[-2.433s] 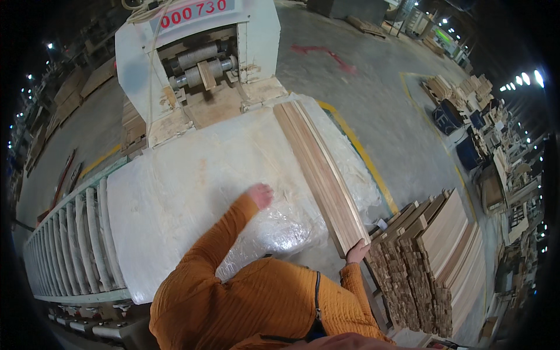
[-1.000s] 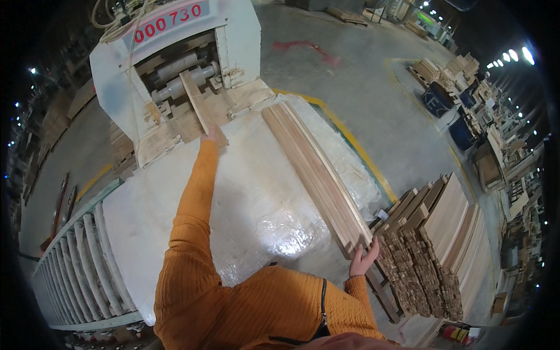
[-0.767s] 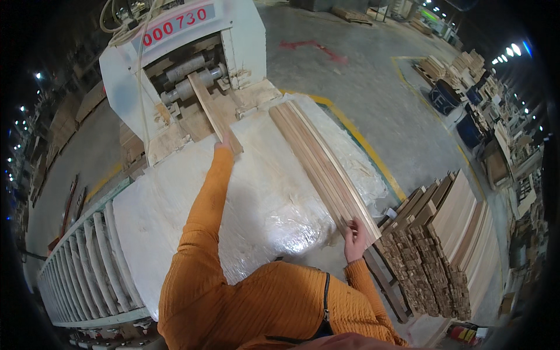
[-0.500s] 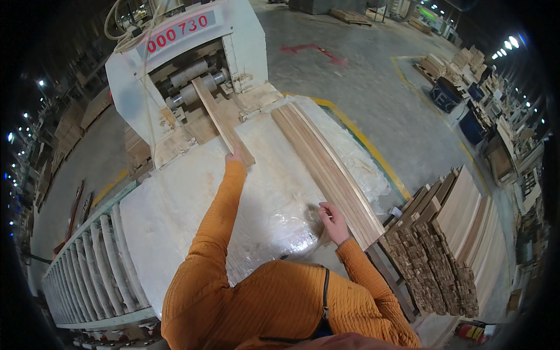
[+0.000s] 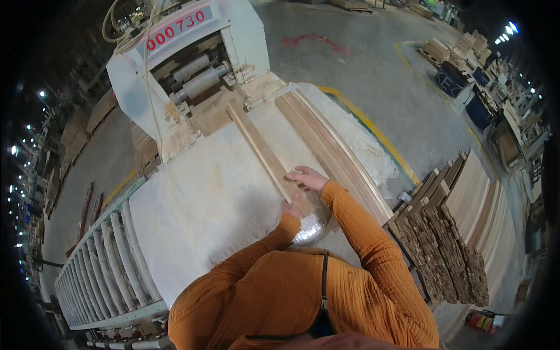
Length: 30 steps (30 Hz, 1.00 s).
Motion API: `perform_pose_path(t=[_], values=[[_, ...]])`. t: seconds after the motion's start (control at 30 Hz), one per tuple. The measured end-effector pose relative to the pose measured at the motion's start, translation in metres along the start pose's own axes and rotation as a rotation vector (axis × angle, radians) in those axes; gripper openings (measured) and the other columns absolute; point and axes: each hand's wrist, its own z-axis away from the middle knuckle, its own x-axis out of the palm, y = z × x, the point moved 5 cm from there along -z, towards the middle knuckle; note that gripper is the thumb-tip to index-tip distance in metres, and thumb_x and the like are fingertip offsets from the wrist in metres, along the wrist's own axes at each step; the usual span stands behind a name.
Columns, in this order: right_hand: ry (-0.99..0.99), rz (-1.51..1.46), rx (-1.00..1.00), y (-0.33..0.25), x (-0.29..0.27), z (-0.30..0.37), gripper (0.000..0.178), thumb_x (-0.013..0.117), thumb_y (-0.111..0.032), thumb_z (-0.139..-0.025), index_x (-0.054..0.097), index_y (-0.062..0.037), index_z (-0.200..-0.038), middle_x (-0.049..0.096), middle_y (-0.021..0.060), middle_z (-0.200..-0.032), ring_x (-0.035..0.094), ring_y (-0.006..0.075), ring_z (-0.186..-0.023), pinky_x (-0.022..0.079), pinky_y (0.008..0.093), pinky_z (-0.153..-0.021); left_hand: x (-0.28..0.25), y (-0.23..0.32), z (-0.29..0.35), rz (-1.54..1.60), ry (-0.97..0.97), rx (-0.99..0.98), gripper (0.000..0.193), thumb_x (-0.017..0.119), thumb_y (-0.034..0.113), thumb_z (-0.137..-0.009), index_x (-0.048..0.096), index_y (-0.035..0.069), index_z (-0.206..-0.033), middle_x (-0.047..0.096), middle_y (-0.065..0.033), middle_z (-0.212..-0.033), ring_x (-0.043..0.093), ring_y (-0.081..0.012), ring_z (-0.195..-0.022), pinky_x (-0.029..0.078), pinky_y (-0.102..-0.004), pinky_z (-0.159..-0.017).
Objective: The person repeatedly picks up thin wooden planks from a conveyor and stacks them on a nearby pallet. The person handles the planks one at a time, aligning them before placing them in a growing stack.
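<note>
A long, narrow wooden board (image 5: 261, 146) lies lengthwise on the plastic-covered table, its far end just short of the machine's rollers (image 5: 201, 80). My left hand (image 5: 293, 207) is closed on its near end. Farther up, my right hand (image 5: 308, 178) grips the same board from its right side, fingers curled over the edge. To the right, a row of similar boards (image 5: 332, 146) lies side by side, close to my right hand. The white machine (image 5: 248, 44) stands at the table's far end with its opening facing me.
A slatted roller conveyor (image 5: 108, 256) runs along the table's left side. At the right is a tall stack of wooden strips (image 5: 443, 251). A yellow line (image 5: 373, 134) marks the floor beyond the table, with drums (image 5: 452, 79) and wood piles farther off.
The board has come back from the rollers toward me, my left hand moving with it. My right hand has moved left and forward from beside the boards onto this board.
</note>
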Motion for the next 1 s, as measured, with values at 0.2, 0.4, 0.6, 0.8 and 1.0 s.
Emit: perform_pose_path(t=[0.2, 0.4, 0.6, 0.8, 1.0], values=[[-0.334, -0.382, 0.266, 0.077, -0.004, 0.017, 0.066, 0.066, -0.025, -0.078, 0.037, 0.0033, -0.131, 0.058, 0.0121, -0.109, 0.057, 0.0176, -0.094, 0.047, 0.0269, -0.078, 0.022, -0.033, 0.039, -0.123, -0.67, -0.488, 0.075, 0.034, 0.065, -0.087, 0.037, 0.002, -0.128, 0.05, -0.021, -0.118, 0.056, -0.0291, -0.102, 0.048, -0.0441, -0.084], [-0.192, 0.159, -0.322, 0.092, -0.037, 0.092, 0.059, 0.061, -0.024, -0.082, 0.04, -0.0028, -0.133, 0.059, 0.0077, -0.11, 0.055, 0.0168, -0.096, 0.042, 0.0279, -0.087, 0.0, -0.026, -0.031, 0.31, -0.204, -0.616, 0.078, 0.025, 0.071, -0.084, 0.042, 0.008, -0.126, 0.05, -0.0161, -0.123, 0.051, -0.0313, -0.109, 0.042, -0.0496, -0.09], [-0.015, -0.15, 0.147, 0.126, -0.036, 0.132, 0.061, 0.061, -0.04, -0.083, 0.047, -0.0005, -0.128, 0.06, 0.0085, -0.106, 0.055, 0.0197, -0.095, 0.043, 0.031, -0.085, 0.022, -0.041, -0.045, 0.392, -0.199, -0.491, 0.074, 0.04, 0.066, -0.083, 0.039, 0.008, -0.13, 0.044, -0.0154, -0.13, 0.048, -0.0345, -0.114, 0.04, -0.0533, -0.092], [0.38, 0.593, -0.073, 0.115, -0.049, 0.135, 0.048, 0.06, -0.039, -0.082, 0.056, 0.0013, -0.108, 0.058, 0.0222, -0.094, 0.059, 0.0344, -0.076, 0.047, 0.039, -0.071, 0.028, -0.041, -0.025, 0.607, -0.197, -0.669, 0.061, 0.035, 0.054, -0.089, 0.041, 0.001, -0.119, 0.05, -0.015, -0.116, 0.049, -0.0351, -0.11, 0.042, -0.0506, -0.092], [0.454, 1.039, -0.392, 0.088, -0.018, 0.153, 0.057, 0.066, -0.035, -0.076, 0.046, -0.0024, -0.119, 0.053, 0.0161, -0.104, 0.053, 0.0326, -0.094, 0.046, 0.044, -0.074, 0.048, -0.034, -0.023, 0.535, -0.226, -0.538, 0.053, 0.057, 0.049, -0.082, 0.042, 0.012, -0.117, 0.053, -0.0127, -0.109, 0.053, -0.0316, -0.104, 0.045, -0.0477, -0.089]])
